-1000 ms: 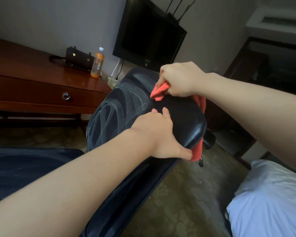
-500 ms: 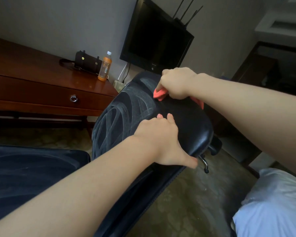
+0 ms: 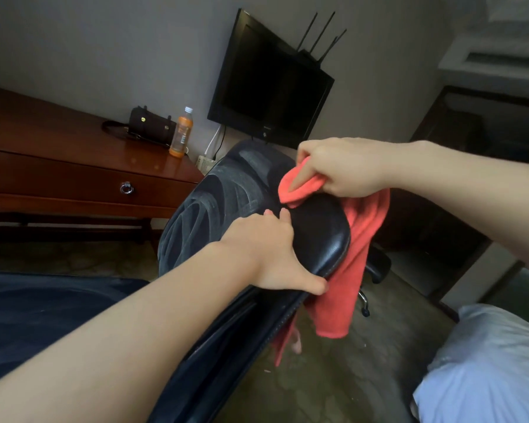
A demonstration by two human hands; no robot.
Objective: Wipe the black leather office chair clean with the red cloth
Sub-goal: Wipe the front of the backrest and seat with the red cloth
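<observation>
The black leather office chair [image 3: 214, 209] fills the middle of the view, its backrest streaked with dusty wipe marks and its top edge shiny. My left hand [image 3: 269, 254] grips that top edge, fingers over the front and thumb under the rim. My right hand [image 3: 345, 169] holds a bunched part of the red cloth [image 3: 348, 270] against the top of the backrest. The rest of the cloth hangs down behind the chair's right side.
A wooden desk [image 3: 74, 175] with a drawer stands at the left, carrying an orange drink bottle [image 3: 181, 132] and a black bag [image 3: 148, 125]. A dark screen [image 3: 269, 83] hangs on the wall. A pale pillow [image 3: 483, 370] lies at the lower right, dark bedding [image 3: 28, 315] at the lower left.
My right hand has pulled back toward me along the chair top, and much more of the red cloth now hangs down the chair's right side. My left hand has kept its grip.
</observation>
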